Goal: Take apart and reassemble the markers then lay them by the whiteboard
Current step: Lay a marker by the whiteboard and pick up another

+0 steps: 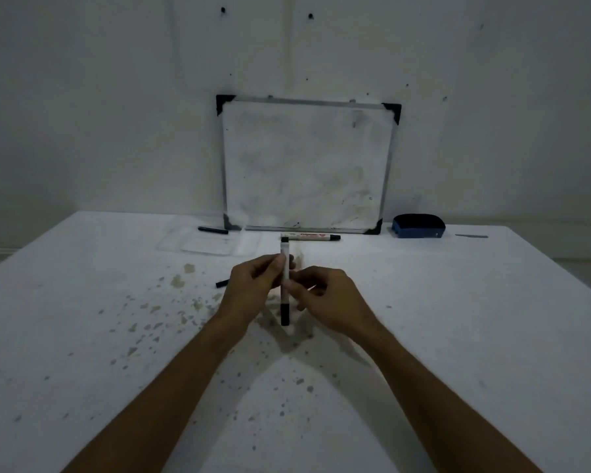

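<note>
A blue eraser (418, 226) and clear tray (212, 243) rest on the stained table (82, 319).

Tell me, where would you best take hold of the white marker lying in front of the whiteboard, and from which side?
Probably by the middle of the white marker with the black cap, coming down from above. It lies flat and sideways along the foot of the metal-framed whiteboard, so its long barrel offers two open sides for fingers, front and back; the board stands close behind, so a straight-down pinch seems safest.
</note>
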The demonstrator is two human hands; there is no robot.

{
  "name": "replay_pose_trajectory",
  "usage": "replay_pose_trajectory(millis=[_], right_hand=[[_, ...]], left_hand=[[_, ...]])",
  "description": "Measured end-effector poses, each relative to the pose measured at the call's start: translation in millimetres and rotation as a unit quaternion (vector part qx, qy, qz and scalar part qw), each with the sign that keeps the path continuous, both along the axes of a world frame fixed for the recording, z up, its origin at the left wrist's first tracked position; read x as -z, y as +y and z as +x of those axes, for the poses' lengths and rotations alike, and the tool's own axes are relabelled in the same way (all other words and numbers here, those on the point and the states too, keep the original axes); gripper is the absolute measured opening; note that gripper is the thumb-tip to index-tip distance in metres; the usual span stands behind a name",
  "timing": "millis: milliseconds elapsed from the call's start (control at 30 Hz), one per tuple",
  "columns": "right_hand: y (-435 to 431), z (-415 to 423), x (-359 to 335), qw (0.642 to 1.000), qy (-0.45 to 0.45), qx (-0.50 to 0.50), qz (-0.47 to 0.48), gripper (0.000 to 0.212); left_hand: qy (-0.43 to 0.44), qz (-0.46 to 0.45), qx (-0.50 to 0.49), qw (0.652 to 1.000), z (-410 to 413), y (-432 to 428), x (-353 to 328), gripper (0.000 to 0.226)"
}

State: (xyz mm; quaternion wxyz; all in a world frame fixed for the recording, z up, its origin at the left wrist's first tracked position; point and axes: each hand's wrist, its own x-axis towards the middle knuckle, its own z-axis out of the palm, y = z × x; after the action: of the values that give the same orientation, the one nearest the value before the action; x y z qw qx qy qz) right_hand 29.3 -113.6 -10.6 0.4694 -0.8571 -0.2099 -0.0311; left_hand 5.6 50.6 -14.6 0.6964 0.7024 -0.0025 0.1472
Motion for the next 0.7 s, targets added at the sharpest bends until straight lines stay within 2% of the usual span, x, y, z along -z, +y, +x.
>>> replay_pose_trajectory(millis=[133, 200, 267, 400, 533, 700], right_hand=[[-5, 15, 15, 0.986, 0.031, 0.077, 0.146, 0.071], [-5, 20, 24, 0.984, 0.04, 0.101, 0.142, 0.077], [-6, 23, 29, 0.983, 0.04, 0.111, 0.142, 0.08], [-8, 21, 32, 0.992, 0.001, 0.096, 0.083, 0.078], [-14, 22, 28, 0.991, -0.016, 0.131, 0.009, 0.074], [-13, 23, 26, 0.985, -0.002, 0.165, -0.045, 0.075]], left_hand=[[-0.049, 0.109, 0.0, 0.993, 4, 7, -1, 0.015], [-0.042, 0.181, -0.001, 0.982, 4, 6, 8, 0.012], [-0.044, 0.225, 0.005, 0.973, 4, 4, 22, 0.024], [-0.074, 0.292, 0.035, 0.953, 6, 3, 35, 0.04], [-0.151, 0.36, 0.016, 0.921, 7, 6, 36, 0.045], [-0.276, 0.429, -0.027, 0.86, 7, 2, 35, 0.034]])
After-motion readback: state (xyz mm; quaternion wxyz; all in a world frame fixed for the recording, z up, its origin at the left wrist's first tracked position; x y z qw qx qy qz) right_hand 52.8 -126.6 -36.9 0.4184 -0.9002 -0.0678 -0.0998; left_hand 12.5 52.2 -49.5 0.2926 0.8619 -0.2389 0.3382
